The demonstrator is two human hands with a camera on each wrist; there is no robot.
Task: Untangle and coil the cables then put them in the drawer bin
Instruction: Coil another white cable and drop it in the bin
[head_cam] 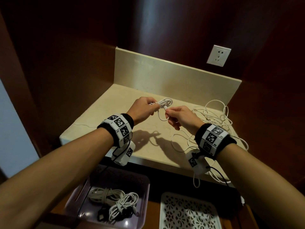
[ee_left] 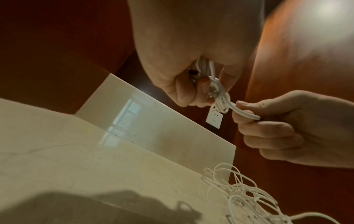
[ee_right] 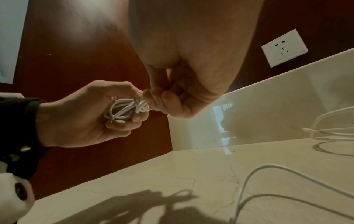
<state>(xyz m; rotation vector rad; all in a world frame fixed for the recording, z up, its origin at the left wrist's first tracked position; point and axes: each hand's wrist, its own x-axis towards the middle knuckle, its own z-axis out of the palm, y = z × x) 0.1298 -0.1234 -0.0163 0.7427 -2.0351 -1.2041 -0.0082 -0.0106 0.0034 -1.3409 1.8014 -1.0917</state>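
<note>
white cable coil (head_cam: pixel 162 103) held above countertop (head_cam: pixel 102 123), clear of loose cable tangle (head_cam: pixel 212 116) to its right, prob. so wraps stay tight. left hand (head_cam: pixel 142 109) fisted round bundle, knuckles up; right hand (head_cam: pixel 179 118) pinching tail end just beside it, wrist bent. purple drawer bin (head_cam: pixel 145 187) below counter edge w/ coiled cables (head_cam: pixel 115 200) already in.

white wall socket (head_cam: pixel 218 55) above backsplash | white patterned tray (head_cam: pixel 189 212) below beige counter (head_cam: pixel 102 116)
</note>
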